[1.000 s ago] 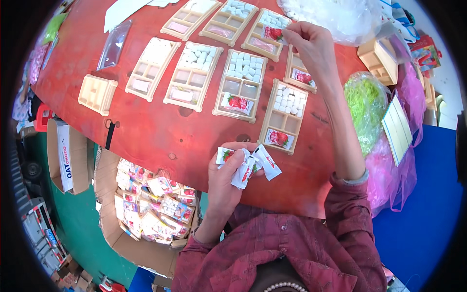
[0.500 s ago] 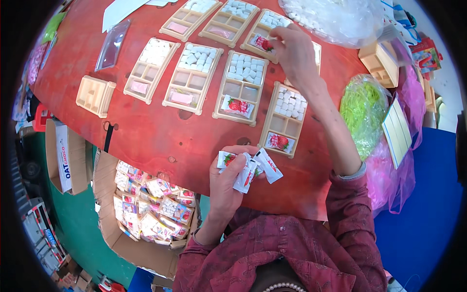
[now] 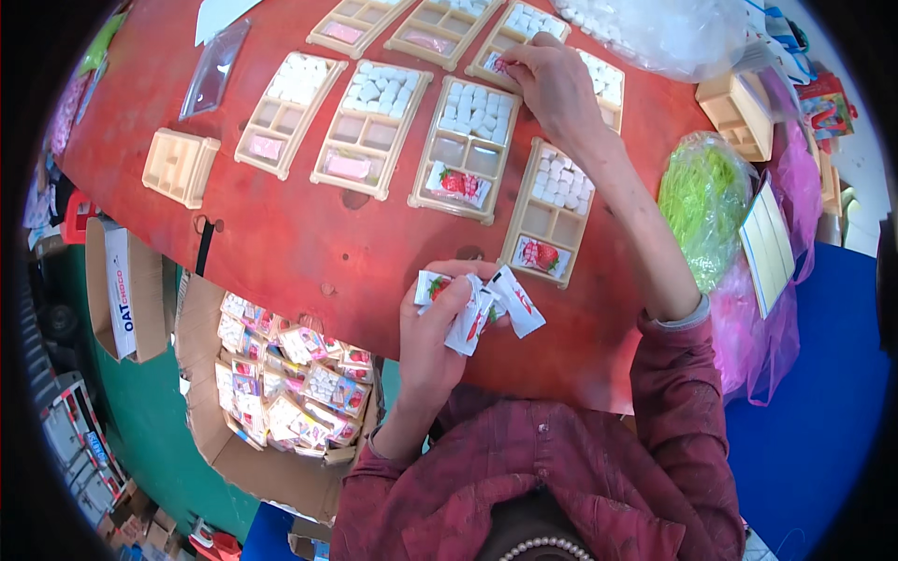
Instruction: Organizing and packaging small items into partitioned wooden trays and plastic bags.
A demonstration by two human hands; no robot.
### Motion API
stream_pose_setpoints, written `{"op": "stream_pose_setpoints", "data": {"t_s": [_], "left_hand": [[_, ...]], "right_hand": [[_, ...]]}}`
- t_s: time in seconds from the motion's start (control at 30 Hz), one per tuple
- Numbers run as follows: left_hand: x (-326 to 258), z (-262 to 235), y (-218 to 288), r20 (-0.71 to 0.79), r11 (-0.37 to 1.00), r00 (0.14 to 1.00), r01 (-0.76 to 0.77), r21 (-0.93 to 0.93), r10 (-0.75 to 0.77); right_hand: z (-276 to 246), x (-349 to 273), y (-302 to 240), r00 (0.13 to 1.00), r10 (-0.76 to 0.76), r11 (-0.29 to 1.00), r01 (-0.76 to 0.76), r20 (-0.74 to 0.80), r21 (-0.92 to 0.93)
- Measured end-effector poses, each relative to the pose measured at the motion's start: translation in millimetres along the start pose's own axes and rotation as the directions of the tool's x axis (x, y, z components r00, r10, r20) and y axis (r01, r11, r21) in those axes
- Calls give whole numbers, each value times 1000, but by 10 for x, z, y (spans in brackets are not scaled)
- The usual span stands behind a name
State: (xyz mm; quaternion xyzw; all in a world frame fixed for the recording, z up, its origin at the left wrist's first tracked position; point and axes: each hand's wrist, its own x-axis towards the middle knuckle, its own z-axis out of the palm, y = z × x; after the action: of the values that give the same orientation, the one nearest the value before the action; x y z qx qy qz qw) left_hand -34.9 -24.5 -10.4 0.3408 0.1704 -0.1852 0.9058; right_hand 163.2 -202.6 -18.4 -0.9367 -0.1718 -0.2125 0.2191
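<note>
Fanned out in my left hand (image 3: 435,323) are several small white sachets (image 3: 517,301) with strawberry pictures, pinched between thumb and fingers. My right hand (image 3: 561,98) reaches to a far compartment tray (image 3: 477,67), its fingers closed at the edge of a strawberry sachet (image 3: 496,64) lying in that tray. My hand hides part of this sachet. Closer to me, a tray (image 3: 510,238) holds white marshmallow-like pieces (image 3: 561,180) and a strawberry sachet (image 3: 541,255) in its front compartment. The tray to its left (image 3: 454,208) also has a strawberry sachet (image 3: 458,184).
Other filled trays (image 3: 323,178) stand in rows on the red table (image 3: 281,234). Empty cream trays (image 3: 178,170) sit at the left. A large clear bag of white pieces (image 3: 655,37) lies at the back, a green bag (image 3: 706,210) to the right. Below the table edge, a carton (image 3: 210,411) holds packed trays.
The whole view has shifted, so the table sits slightly higher in the picture. My right hand's fingers have moved toward the left end of the sachet in the far tray. My left hand keeps its sachets.
</note>
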Motion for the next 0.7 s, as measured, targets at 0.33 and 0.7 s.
{"op": "stream_pose_setpoints", "data": {"t_s": [0.33,0.7], "left_hand": [[38,-30,111,-87,993,992,-102,-66,96],[35,6,217,-148,987,976,-152,57,159]], "right_hand": [[-769,-463,-808,646,-56,732,-492,761,471],[-800,-585,-990,671,85,591,-629,736,505]]}}
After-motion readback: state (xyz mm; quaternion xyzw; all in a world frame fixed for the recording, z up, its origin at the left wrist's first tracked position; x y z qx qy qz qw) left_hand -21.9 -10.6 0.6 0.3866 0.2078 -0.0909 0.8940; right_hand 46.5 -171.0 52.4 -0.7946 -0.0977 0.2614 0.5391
